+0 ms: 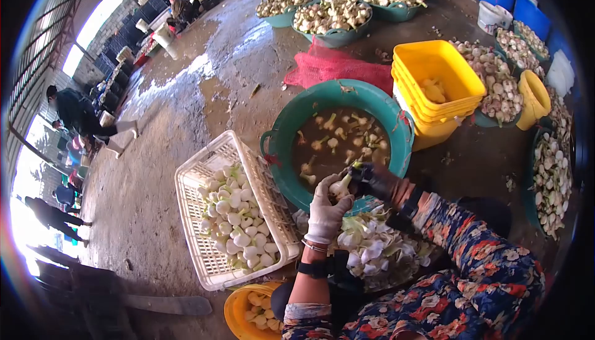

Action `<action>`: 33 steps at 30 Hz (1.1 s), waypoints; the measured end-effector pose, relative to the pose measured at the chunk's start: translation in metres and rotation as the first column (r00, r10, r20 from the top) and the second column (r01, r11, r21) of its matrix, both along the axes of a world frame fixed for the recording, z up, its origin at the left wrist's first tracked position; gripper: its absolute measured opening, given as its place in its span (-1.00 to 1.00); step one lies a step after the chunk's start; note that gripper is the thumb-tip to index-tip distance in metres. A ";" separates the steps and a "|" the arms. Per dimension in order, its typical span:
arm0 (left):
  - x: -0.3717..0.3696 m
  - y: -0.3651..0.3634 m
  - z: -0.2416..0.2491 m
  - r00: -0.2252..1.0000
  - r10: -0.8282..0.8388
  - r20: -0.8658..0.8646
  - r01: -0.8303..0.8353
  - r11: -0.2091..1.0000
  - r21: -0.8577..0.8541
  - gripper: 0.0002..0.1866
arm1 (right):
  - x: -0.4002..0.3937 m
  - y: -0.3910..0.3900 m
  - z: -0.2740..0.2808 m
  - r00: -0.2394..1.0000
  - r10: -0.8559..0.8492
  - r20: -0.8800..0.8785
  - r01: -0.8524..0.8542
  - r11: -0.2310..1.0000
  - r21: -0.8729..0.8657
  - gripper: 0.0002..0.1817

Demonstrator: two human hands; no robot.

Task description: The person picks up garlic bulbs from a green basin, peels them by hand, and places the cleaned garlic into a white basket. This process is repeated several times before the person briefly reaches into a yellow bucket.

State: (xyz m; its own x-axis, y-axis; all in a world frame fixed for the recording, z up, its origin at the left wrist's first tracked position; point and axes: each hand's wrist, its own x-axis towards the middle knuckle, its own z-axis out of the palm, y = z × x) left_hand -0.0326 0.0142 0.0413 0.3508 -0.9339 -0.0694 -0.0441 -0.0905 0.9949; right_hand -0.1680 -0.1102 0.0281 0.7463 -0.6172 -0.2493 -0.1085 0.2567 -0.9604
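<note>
I have one pale bulb (340,186), green at its stalk end, held up over the near edge of a green tub (305,108) of brown, murky water (334,163). Floor (149,197) bare, wet in patches; white crate (273,210) of pale bulbs beside the tub. Shed-like room, people (80,114) far left. My left grip (326,213), white-gloved, is closed round the bulb; right grip (375,182), dark-gloved, at the stalk, its opening I can't make out.

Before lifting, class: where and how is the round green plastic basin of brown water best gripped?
Probably grip the basin by its left rim handle and right rim handle, coming from the picture's left and right; its wide, round shape and loose water favour a level lift.
</note>
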 end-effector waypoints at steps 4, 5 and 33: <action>-0.016 0.007 0.006 0.931 0.091 0.353 -0.054 0.992 -0.115 -0.40 | -0.002 0.030 0.001 0.986 -0.158 0.049 0.164 0.970 -0.177 -0.71; -0.019 0.010 0.009 0.875 0.125 0.468 -0.065 0.988 -0.142 -0.40 | -0.005 0.038 0.012 0.983 -0.180 0.020 0.181 0.964 -0.195 -0.73; 0.000 0.025 0.012 0.908 -0.007 -0.418 -0.022 0.998 -0.064 -0.30 | -0.024 0.030 0.050 0.958 0.215 -0.192 -0.248 0.954 -0.170 -0.74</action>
